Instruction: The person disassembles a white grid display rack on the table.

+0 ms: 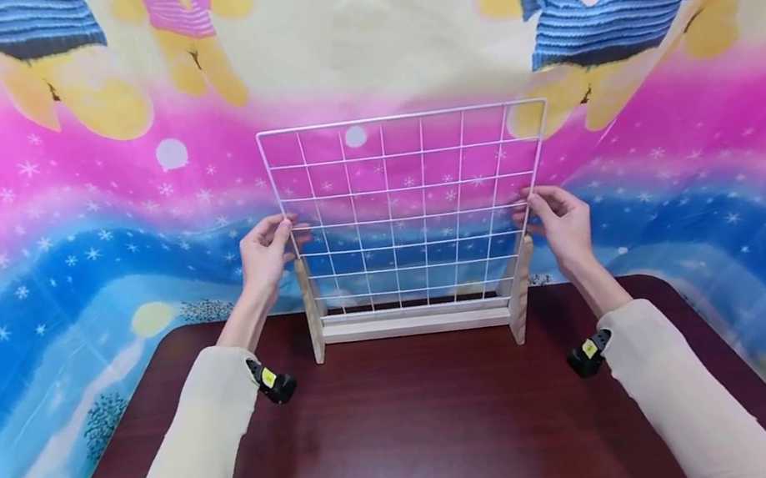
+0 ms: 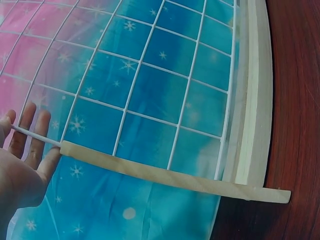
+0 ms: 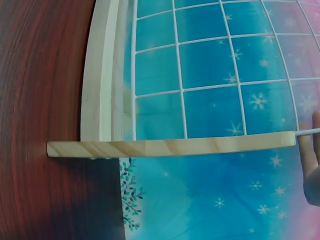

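Note:
A white wire grid panel (image 1: 403,155) stands upright between the two side posts of a pale wooden stand (image 1: 416,322). My left hand (image 1: 267,254) pinches the grid's left edge wire, thumb in front and fingers behind, just above the left post (image 2: 165,175). On the opposite side my right hand (image 1: 561,224) pinches the right edge wire the same way, just above the right post (image 3: 170,147). The grid's lower edge runs close above the stand's crossbar (image 3: 100,75). In the right wrist view only a few fingertips show at the right edge.
The stand rests near the back of a dark red-brown wooden table (image 1: 416,436). A patterned cloth (image 1: 350,41) with bears and snowflakes hangs behind and around the table. Each wrist wears a small black camera, one (image 1: 276,382) at the left cuff.

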Tool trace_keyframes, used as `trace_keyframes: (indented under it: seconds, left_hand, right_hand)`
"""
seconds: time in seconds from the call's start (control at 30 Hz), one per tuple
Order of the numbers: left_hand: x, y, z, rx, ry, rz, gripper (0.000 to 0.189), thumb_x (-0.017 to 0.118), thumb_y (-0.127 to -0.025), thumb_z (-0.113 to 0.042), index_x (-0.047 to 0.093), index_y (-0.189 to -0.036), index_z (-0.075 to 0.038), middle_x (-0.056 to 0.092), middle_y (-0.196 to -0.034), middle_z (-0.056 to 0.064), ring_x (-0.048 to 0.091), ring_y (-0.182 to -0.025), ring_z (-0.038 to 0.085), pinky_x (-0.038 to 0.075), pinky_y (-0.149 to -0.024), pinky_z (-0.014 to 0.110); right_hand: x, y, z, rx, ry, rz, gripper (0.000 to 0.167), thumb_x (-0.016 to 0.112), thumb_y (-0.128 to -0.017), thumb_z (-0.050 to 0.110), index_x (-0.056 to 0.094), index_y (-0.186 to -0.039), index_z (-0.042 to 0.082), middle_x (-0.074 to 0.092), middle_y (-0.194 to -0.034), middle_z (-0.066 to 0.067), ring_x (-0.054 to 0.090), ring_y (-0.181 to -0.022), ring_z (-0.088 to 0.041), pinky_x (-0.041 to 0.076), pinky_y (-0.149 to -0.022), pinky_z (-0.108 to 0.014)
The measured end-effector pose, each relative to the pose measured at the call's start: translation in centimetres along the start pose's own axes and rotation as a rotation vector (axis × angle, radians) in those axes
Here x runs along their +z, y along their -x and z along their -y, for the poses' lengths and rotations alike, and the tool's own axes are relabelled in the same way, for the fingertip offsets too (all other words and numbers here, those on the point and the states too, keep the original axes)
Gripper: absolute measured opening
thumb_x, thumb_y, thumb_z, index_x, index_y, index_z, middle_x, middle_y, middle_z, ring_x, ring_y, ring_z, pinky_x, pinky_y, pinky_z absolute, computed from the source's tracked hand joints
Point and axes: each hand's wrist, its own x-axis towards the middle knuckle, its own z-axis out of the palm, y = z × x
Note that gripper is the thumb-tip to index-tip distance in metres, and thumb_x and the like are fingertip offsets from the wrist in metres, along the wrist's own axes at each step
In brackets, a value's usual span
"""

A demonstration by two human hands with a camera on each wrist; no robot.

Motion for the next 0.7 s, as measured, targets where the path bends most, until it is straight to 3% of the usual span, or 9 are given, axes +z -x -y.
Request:
trace_keyframes:
  seconds: [0.17,0.27,0.47,0.7]
  left_hand:
    - [-0.06,0.07,-0.08,-0.008,-0.001,0.01,0.029,0.057,-0.098,-0.021,0.066,-0.118,-0.003,0.071,-0.105,0.015,0.069,-0.093,0.03,0.059,-0.077,0.038]
    - [-0.12,0.0,-0.1,-0.01,0.012,0.024,0.03,0.057,-0.098,-0.02,0.065,-0.12,-0.001,0.07,-0.106,0.016,0.069,-0.093,0.03,0.058,-0.082,0.04]
    - [-0.31,-0.13,-0.17,-0.019,0.025,0.04,0.033,0.057,-0.098,-0.019,0.063,-0.123,0.001,0.069,-0.108,0.019,0.07,-0.089,0.029,0.056,-0.084,0.042]
    - [-0.73,-0.48,0.1,-0.04,0.121,0.042,0.034,0.061,-0.096,-0.018,0.062,-0.122,0.004,0.072,-0.102,0.012,0.071,-0.084,0.027,0.055,-0.086,0.044]
  right_hand:
    - [0.28,-0.09,0.19,-0.021,0.071,-0.017,0.031,0.06,-0.095,0.012,0.062,-0.108,-0.016,0.07,-0.089,-0.017,0.07,-0.071,-0.023,0.059,-0.071,-0.037]
    - [0.41,-0.34,0.41,-0.013,0.095,-0.04,0.033,0.061,-0.095,0.015,0.063,-0.107,-0.015,0.07,-0.085,-0.016,0.07,-0.069,-0.023,0.059,-0.07,-0.037]
    - [0.4,-0.61,0.63,0.009,0.083,-0.046,0.034,0.06,-0.095,0.013,0.062,-0.11,-0.017,0.071,-0.086,-0.015,0.07,-0.069,-0.023,0.058,-0.071,-0.038]
    - [0.7,-0.4,0.97,0.056,0.084,-0.059,0.034,0.06,-0.095,0.015,0.062,-0.112,-0.015,0.071,-0.088,-0.012,0.07,-0.071,-0.021,0.059,-0.073,-0.036]
